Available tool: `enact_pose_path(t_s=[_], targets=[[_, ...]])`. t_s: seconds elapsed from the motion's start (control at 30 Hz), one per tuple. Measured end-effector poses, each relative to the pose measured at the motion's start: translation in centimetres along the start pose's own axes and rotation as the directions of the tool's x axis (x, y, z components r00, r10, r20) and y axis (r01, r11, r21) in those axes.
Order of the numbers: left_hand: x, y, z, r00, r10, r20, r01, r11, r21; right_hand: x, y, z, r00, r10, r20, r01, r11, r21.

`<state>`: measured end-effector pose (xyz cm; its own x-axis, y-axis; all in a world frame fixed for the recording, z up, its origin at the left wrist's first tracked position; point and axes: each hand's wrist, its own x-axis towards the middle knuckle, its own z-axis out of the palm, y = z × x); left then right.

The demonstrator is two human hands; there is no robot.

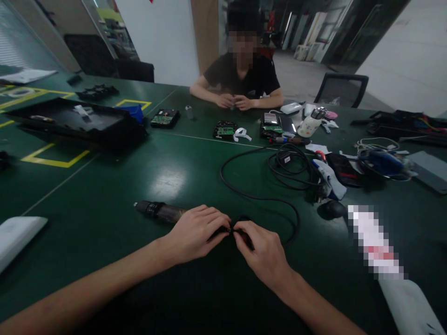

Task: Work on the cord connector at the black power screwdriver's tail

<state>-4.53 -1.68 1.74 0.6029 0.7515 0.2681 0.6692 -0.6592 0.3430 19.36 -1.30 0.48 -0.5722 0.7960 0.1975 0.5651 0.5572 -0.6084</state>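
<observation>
Biggest thing here is the green counter (195, 172), with a co-worker (246, 83) sitting at the far side and a big black tray (87, 132) over on the far left. Next down is the black cable (299, 221), looping from the far right of the middle round to the near side, right by the right hand (263, 246). Left hand (200, 232) is over the back end of a dark pen-shaped driver (167, 212) lying on the near part of the counter, tip pointing left.

Fingers on both hands are narrow, nearly meeting — left ones closed on the driver's tail, right ones pinching something small and dark that looks to be the cable's end. Can't really tell what's right between the fingertips, it's too hidden.

Doing this bit well is probably about steadiness: let the left hand keep the driver's body flat on the counter, and keep both ends in one straight line. The cable has a decent bit of slack, so no need to tug. Small finger moves, light pressure — if anything feels crooked, better to back off and realign than force it.
</observation>
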Motion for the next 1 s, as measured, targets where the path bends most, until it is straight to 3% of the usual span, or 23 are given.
enact_pose_path(t_s=[0.1,0.27,0.43,0.57,0.73,0.87,1.0], targets=[[-0.1,0.3,0.3,0.998,-0.061,-0.028,0.061,0.998,0.029,-0.2,0.1,0.0,1.0,-0.004,-0.019,0.004,1.0,0.028],[-0.4,0.6,0.1,0.999,0.034,-0.006,-0.034,0.998,0.051,-0.6,0.4,-0.1,0.998,-0.011,-0.054,0.014,0.998,0.061],[-0.4,0.7,0.5,0.997,-0.023,-0.067,0.029,0.996,0.089,-0.7,0.5,-0.2,0.998,-0.044,-0.049,0.047,0.998,0.051],[-0.3,0.5,0.6,0.999,0.021,-0.04,-0.016,0.993,0.12,-0.6,0.6,-0.2,0.995,-0.079,-0.065,0.082,0.996,0.042],[-0.3,0.1,1.3,0.993,0.074,-0.097,-0.051,0.974,0.221,-0.5,0.7,0.0,0.989,-0.114,-0.097,0.12,0.991,0.057],[-0.2,0.2,1.6,0.987,0.156,-0.03,-0.134,0.919,0.37,-0.4,0.4,0.3,0.984,-0.134,-0.117,0.137,0.991,0.012],[-1.0,-0.7,0.6,0.98,0.199,0.015,-0.191,0.915,0.355,-0.6,-0.3,0.0,0.973,-0.196,-0.124,0.192,0.98,-0.047]])
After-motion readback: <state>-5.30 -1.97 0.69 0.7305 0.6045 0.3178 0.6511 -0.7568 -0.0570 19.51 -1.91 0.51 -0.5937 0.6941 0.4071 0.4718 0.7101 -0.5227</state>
